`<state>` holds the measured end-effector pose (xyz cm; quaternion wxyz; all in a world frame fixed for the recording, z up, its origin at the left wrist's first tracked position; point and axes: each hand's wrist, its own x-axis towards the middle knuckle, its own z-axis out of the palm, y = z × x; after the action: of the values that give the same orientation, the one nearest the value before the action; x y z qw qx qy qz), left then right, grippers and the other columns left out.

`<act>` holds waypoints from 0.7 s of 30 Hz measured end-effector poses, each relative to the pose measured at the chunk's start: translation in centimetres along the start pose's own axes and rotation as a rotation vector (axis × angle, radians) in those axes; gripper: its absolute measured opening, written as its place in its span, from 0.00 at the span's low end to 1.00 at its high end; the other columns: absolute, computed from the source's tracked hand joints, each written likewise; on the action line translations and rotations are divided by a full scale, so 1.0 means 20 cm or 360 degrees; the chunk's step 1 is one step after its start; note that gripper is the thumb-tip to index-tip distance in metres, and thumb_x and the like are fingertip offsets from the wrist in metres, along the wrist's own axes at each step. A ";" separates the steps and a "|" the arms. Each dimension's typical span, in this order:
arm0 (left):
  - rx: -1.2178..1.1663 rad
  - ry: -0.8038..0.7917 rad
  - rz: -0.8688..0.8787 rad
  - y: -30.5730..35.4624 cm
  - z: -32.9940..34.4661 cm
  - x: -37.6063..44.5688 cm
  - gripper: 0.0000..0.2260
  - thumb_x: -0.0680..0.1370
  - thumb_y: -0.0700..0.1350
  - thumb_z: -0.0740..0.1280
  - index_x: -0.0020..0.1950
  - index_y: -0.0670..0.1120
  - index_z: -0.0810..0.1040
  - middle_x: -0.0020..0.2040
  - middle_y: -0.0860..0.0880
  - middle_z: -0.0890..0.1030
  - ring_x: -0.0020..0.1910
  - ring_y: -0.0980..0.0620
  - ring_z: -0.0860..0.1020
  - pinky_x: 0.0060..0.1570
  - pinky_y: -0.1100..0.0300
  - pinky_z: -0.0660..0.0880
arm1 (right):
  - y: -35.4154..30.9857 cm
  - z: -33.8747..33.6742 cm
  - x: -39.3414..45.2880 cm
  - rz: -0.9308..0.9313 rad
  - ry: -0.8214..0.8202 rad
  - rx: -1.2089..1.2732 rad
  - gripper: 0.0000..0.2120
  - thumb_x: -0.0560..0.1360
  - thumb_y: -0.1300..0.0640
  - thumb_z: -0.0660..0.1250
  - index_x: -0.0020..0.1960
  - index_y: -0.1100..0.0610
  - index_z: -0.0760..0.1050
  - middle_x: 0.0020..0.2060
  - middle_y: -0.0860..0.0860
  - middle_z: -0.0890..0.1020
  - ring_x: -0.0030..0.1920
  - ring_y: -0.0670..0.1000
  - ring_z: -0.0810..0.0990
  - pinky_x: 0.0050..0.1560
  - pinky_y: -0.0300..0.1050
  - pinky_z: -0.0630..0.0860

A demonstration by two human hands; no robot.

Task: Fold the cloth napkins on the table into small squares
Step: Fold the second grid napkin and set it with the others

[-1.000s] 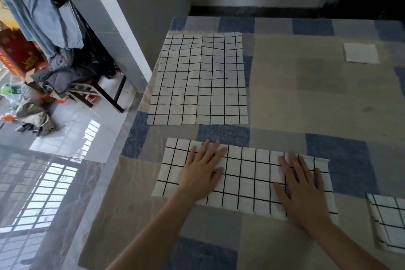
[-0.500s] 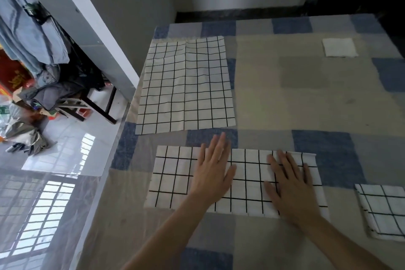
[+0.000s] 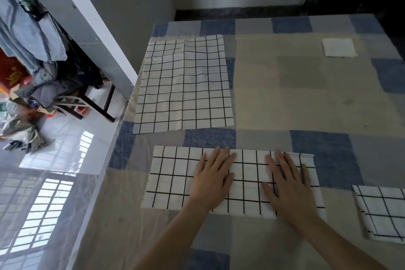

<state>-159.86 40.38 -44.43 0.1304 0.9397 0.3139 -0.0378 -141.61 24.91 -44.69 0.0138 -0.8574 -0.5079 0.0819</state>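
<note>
A white napkin with a black grid (image 3: pixel 171 177), folded into a long strip, lies across the near part of the table. My left hand (image 3: pixel 211 178) rests flat on its middle, fingers spread. Flat on the strip's right part is my right hand (image 3: pixel 289 186), fingers apart too. Neither hand grips the cloth. Behind the strip a second grid napkin (image 3: pixel 184 85) lies fully unfolded. A folded grid napkin (image 3: pixel 381 212) sits at the right edge of the view. A small plain white folded square (image 3: pixel 338 48) lies at the far right.
The table wears a patchwork cloth (image 3: pixel 295 94) of blue, grey and beige. Its left edge drops to a glossy floor (image 3: pixel 65 160). A white pillar (image 3: pixel 92 24) and a chair piled with clothes (image 3: pixel 50 85) stand to the left. A wall runs behind the table.
My left hand has slid rightward along the strip toward its middle, ending closer to my right hand. The right hand has stayed on the strip's right part. The camera view has shifted a little.
</note>
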 end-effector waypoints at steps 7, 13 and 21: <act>0.0010 0.0091 -0.0371 -0.37 -0.05 -0.15 0.25 0.82 0.58 0.43 0.79 0.59 0.43 0.80 0.52 0.41 0.77 0.55 0.36 0.77 0.47 0.43 | 0.01 0.00 0.00 -0.0019 -0.0023 0.0001 0.33 0.78 0.36 0.40 0.78 0.50 0.53 0.78 0.51 0.52 0.78 0.52 0.48 0.75 0.62 0.48; -0.0036 0.0077 -0.0462 -0.51 -0.08 -0.20 0.26 0.81 0.60 0.40 0.78 0.59 0.41 0.80 0.50 0.40 0.77 0.54 0.34 0.76 0.46 0.42 | 0.01 -0.01 0.00 -0.0030 -0.0042 0.0040 0.35 0.77 0.34 0.37 0.78 0.51 0.54 0.78 0.51 0.53 0.78 0.53 0.49 0.74 0.64 0.50; -0.0002 0.0100 -0.0416 -0.59 -0.10 -0.20 0.28 0.80 0.63 0.40 0.79 0.57 0.40 0.79 0.48 0.39 0.77 0.52 0.34 0.76 0.46 0.39 | 0.02 0.00 0.00 -0.0034 -0.0045 0.0009 0.34 0.78 0.34 0.38 0.79 0.50 0.51 0.79 0.51 0.51 0.78 0.52 0.47 0.74 0.63 0.49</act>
<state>-170.15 47.55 -44.55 0.1150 0.8915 0.4375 -0.0247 -141.32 24.83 -44.82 0.0099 -0.8506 -0.5170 0.0954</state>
